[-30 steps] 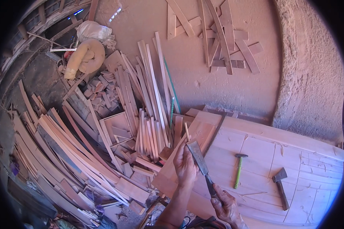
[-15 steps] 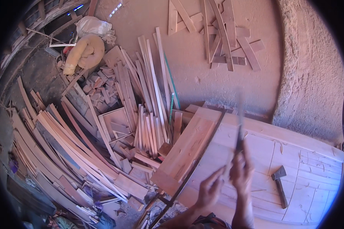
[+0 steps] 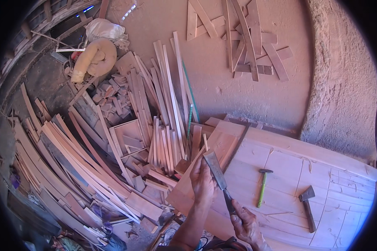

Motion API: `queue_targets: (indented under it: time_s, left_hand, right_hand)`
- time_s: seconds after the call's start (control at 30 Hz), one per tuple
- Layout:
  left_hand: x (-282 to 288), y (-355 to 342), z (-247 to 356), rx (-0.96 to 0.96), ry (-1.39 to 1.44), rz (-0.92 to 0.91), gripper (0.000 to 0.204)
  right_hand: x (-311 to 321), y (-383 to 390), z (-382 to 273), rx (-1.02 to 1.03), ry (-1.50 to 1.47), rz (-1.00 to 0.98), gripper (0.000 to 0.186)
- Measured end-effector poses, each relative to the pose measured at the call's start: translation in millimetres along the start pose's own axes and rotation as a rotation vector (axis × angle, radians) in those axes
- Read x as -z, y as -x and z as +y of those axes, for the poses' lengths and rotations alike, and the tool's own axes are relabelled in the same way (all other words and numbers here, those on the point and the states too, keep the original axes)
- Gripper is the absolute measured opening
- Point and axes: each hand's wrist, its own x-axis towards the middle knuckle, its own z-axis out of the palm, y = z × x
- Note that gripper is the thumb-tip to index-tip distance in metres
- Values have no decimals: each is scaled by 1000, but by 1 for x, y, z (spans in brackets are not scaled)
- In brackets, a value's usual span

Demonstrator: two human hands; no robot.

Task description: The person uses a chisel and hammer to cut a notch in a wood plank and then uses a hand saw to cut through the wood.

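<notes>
In my right hand (image 3: 245, 221), closed round its dark handle, is a broad flat chisel (image 3: 215, 170) with a grey blade angled up to the left. My left hand (image 3: 202, 182) is closed beside the upper blade. A thin pale wooden stick (image 3: 205, 142) sticks out above its fingers; its lower part is hidden. Under both hands lies a large pale wooden panel (image 3: 280, 167) with lines across it. On the panel rest a small hammer (image 3: 262, 188) with a green handle and a hatchet-like tool (image 3: 307, 208) with a dark handle.
A long dark metal bar (image 3: 235, 151) crosses the panel's left part. Stacked boards and strips (image 3: 83, 159) fill the left side, with offcuts (image 3: 113, 98) behind. A yellowish coiled hose (image 3: 100, 56) lies farther back. Flat wooden pieces (image 3: 255, 42) hang against the wall (image 3: 276, 96).
The chisel has swung from upright to leaning left, and my right hand has come down nearer. My left hand has moved left and up to the blade. The green-handled hammer is now uncovered.
</notes>
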Motion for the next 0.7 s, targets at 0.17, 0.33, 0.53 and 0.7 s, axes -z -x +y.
queue_targets:
  time_s: [0.17, 0.33, 0.53, 0.7]
  left_hand:
    - [-7, 29, -10, -19, -122, -132, 36]
    - [6, 76, -32, 183, -162, -13, 37]
    - [3, 10, -7, -71, -230, 18, 33]
    - [0, -2, -15, -239, -237, 75, 31]
  right_hand:
    - [-3, -16, 10, -52, -38, 153, 47]
    - [29, -75, -8, -192, -414, 385, 52]
    - [14, -15, 10, -38, -32, 122, 50]
    - [7, -1, -2, -103, 12, -47, 50]
